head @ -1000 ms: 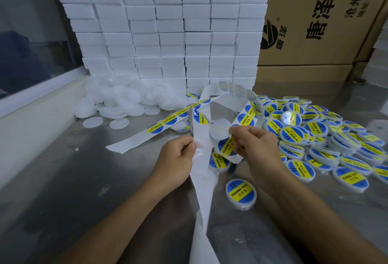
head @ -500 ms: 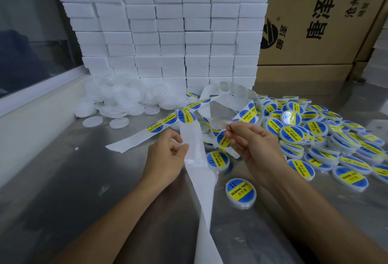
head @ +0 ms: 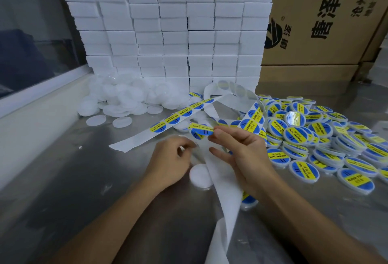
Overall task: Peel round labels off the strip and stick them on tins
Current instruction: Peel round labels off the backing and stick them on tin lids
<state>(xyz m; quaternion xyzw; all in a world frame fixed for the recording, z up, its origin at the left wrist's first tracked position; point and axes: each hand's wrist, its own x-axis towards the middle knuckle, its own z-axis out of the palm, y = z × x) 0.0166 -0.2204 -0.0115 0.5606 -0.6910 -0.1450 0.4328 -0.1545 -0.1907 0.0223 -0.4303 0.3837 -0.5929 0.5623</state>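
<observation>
My right hand [head: 243, 152] pinches peeled round label [head: 201, 132] at fingertips. My left hand [head: 170, 159] curled, seemingly gripping backing strip [head: 222, 182]. Unlabeled tin [head: 200, 175] on table [head: 84, 190] between hands, beside strip.

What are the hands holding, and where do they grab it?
The right hand pinches a round blue and yellow label by its right edge. The left hand grips the white backing strip near its left edge.

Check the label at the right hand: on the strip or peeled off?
Peeled off. The right hand pinches the round label by its edge, clear of the backing strip.
</observation>
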